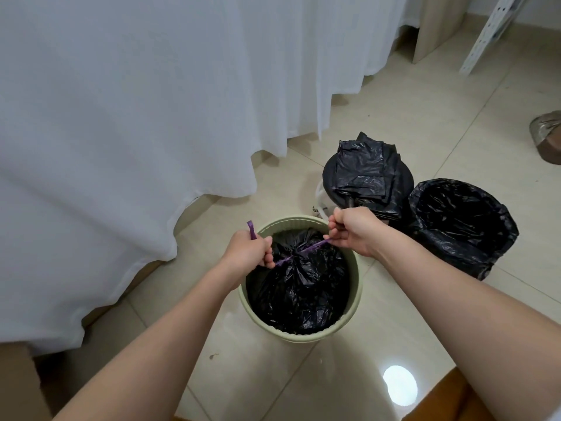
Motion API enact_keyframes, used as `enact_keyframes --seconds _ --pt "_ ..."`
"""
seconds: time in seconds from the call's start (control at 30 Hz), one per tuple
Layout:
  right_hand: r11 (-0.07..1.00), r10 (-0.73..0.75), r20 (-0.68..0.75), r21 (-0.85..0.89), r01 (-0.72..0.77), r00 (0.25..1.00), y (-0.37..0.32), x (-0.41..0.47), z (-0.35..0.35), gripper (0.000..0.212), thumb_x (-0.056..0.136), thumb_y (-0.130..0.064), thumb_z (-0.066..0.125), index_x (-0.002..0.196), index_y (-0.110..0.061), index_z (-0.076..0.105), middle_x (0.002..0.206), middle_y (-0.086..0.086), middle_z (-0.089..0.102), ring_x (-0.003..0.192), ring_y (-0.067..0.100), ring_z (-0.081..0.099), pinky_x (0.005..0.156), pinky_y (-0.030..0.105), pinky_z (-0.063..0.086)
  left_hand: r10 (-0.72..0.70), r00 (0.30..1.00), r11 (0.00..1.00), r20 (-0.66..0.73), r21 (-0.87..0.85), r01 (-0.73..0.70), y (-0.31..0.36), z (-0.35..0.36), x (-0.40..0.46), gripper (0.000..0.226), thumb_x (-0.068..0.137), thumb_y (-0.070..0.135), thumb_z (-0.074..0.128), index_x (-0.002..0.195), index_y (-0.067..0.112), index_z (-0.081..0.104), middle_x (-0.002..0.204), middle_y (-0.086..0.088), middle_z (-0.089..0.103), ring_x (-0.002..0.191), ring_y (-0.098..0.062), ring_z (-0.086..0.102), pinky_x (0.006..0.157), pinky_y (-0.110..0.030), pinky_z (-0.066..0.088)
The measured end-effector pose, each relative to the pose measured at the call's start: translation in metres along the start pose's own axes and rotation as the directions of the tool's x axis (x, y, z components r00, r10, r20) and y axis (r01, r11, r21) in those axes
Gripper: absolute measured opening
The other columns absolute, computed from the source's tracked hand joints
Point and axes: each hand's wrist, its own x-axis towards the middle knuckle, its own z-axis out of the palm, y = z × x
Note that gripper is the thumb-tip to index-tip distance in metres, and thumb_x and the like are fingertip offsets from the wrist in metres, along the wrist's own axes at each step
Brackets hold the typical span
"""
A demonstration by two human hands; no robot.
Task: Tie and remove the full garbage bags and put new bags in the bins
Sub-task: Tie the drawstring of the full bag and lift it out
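A pale green round bin (355,287) stands on the tiled floor at the centre. Inside it sits a full black garbage bag (300,290), its mouth gathered shut by a purple drawstring (303,252). My left hand (247,250) grips one end of the drawstring at the bin's left rim, with a short purple tail sticking up past my fist. At the far right of the rim, my right hand (353,230) grips the other end. The string runs taut between both fists across the knot.
Folded black bags (364,171) lie on a round black stool behind the bin. A second bin lined with an open black bag (461,226) stands to the right. White curtains (136,117) hang at the left; a cardboard box (18,381) sits at the lower left.
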Motion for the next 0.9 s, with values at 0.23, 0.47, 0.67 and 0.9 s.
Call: enact_keyframes --seconds 0.23,0.47,0.67,0.9 --pt "0.94 -0.193 0.214 -0.241 0.243 0.958 -0.027 -0.019 0.011 0.026 0.103 -0.017 0.041 0.084 -0.006 0.056 0.071 0.008 0.06 0.057 0.017 0.055 0.072 0.035 0.056 0.096 0.995 0.988 0.013 -0.119 -0.094 0.01 0.005 0.011 0.01 0.08 0.019 0.078 0.075 0.012 0.072 0.066 0.002 0.07 0.053 -0.004 0.059 0.051 -0.014 0.044" --pt "0.872 -0.311 0.427 -0.228 0.434 0.849 -0.027 -0.031 0.028 0.024 0.103 -0.017 0.044 0.09 -0.005 0.061 0.087 0.009 0.065 0.069 0.014 0.067 0.062 0.023 0.056 0.287 0.949 0.954 0.134 0.045 -0.295 0.016 0.029 0.01 0.004 0.083 0.005 0.073 0.086 0.008 0.074 0.079 -0.001 0.07 0.052 0.005 0.054 0.063 -0.013 0.044" --pt "0.752 -0.387 0.341 -0.42 0.507 0.857 -0.014 -0.005 0.018 0.031 0.103 -0.033 0.04 0.131 -0.023 0.05 0.123 0.002 0.064 0.118 0.017 0.055 0.104 0.037 0.041 0.258 0.964 0.958 0.063 0.112 -0.264 0.012 0.03 0.014 0.017 0.09 0.016 0.067 0.078 0.005 0.071 0.091 -0.017 0.074 0.062 -0.014 0.061 0.073 -0.035 0.053" --pt "0.297 -0.412 0.455 -0.752 0.589 0.789 -0.001 -0.005 0.012 0.034 0.098 -0.03 0.054 0.073 -0.009 0.065 0.063 0.005 0.055 0.066 0.021 0.048 0.058 0.031 0.032 0.224 0.973 0.975 0.053 -0.015 -0.224 0.01 0.026 0.012 0.017 0.091 0.015 0.066 0.075 0.016 0.074 0.062 -0.008 0.068 0.054 -0.007 0.06 0.07 -0.029 0.048"
